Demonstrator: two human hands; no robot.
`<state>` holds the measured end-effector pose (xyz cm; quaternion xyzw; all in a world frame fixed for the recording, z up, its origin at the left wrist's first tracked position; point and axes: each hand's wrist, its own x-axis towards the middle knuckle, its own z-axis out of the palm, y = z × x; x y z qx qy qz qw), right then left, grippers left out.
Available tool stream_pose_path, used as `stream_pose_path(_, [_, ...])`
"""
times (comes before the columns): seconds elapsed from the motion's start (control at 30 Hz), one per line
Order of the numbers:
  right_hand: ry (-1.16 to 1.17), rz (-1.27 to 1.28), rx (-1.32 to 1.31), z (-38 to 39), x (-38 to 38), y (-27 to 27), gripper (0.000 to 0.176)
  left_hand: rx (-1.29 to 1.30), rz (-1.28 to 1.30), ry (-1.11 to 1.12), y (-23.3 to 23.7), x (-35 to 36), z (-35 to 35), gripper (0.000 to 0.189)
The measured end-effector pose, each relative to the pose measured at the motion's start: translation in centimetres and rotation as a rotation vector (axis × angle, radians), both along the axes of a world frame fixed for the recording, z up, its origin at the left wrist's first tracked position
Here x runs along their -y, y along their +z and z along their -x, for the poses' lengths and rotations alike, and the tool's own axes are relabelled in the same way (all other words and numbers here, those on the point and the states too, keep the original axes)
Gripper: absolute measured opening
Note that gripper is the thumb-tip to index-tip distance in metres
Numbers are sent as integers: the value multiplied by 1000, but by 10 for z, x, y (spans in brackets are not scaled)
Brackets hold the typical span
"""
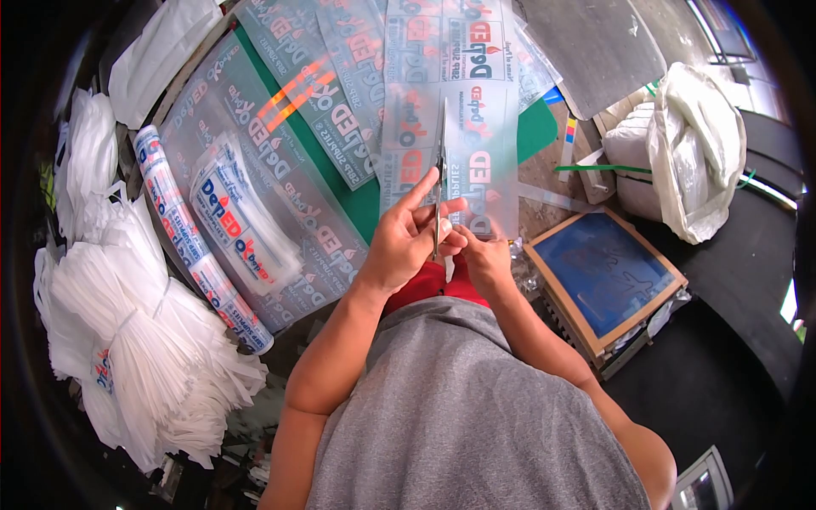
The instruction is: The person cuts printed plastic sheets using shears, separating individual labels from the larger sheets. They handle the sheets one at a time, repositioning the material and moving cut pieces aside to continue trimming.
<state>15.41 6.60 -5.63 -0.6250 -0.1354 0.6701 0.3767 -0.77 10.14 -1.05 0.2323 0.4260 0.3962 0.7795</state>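
Note:
Both hands meet at the near edge of a translucent printed sheet, just in front of the body. My left hand is closed around the handles of a pair of scissors [439, 183], with the index finger stretched along them; its point is at my left hand [408, 238]. The blades point away, over the printed sheet [491, 127]. Against the scissor handles and the sheet's near edge, my right hand [486, 257] is closed in a pinch; what its fingertips hold is too small to make out. More printed sheets [340, 93] lie overlapping on a green mat [361, 204].
A printed roll [200, 242] and a stack of printed bags [242, 223] lie at the left, beside bundled white bags [144, 340]. At the right are a wood-framed blue screen [602, 270], a white sack [697, 153] and a grey board [599, 51].

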Motion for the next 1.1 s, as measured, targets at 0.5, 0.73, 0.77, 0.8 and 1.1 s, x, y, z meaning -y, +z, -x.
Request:
stream_pose_path(0.5, [-37, -61, -53, -2, 11, -13, 24, -4, -41, -2, -12, -14, -8, 69])
stream_pose_path(0.73, [35, -86, 13, -8, 13, -20, 23, -37, -44, -17, -16, -18, -8, 68])
stream_pose_path(0.77, [32, -87, 19, -8, 13, -20, 22, -38, -45, -16, -17, -18, -8, 68])
stream_pose_path(0.8, [32, -87, 19, -7, 13, -19, 22, -38, -46, -15, -17, -18, -8, 68])
stream_pose_path(1.1, [30, -43, 63, -3, 13, -13, 19, -18, -47, 1, -18, -21, -15, 68])
